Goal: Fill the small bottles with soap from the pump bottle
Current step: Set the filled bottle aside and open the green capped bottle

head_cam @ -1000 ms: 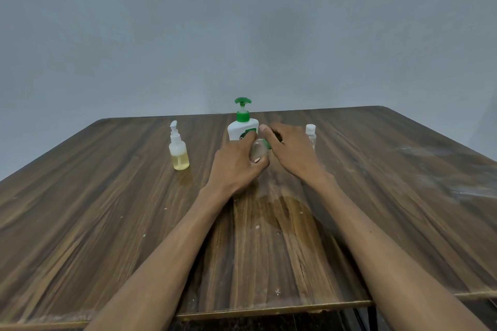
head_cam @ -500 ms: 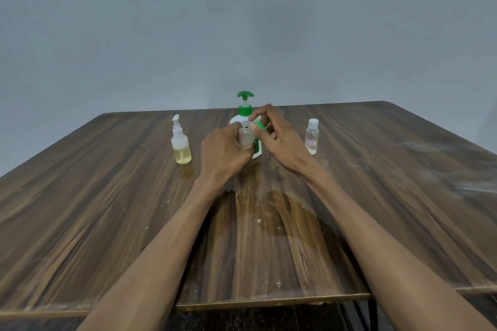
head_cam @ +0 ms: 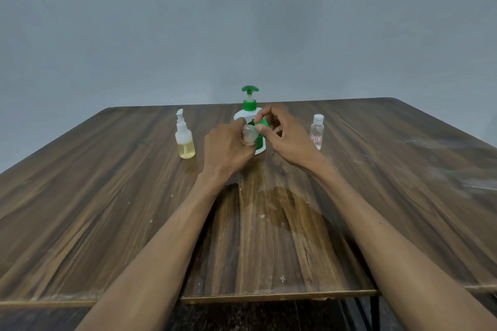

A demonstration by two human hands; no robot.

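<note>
Head view: the left hand (head_cam: 228, 148) grips a small clear bottle (head_cam: 248, 136) above the bench (head_cam: 107, 209), in front of the white pump bottle (head_cam: 251, 115); the right hand (head_cam: 285, 137) pinches its green cap (head_cam: 262, 124).

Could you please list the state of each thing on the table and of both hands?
Pump bottle: upright, pump on.
Spray bottle: upright, part full of yellow liquid.
Labelled clear bottle: upright, capped.
Small clear bottle: held, tilted.
Left hand: grips it.
Right hand: pinches its green cap.
</note>
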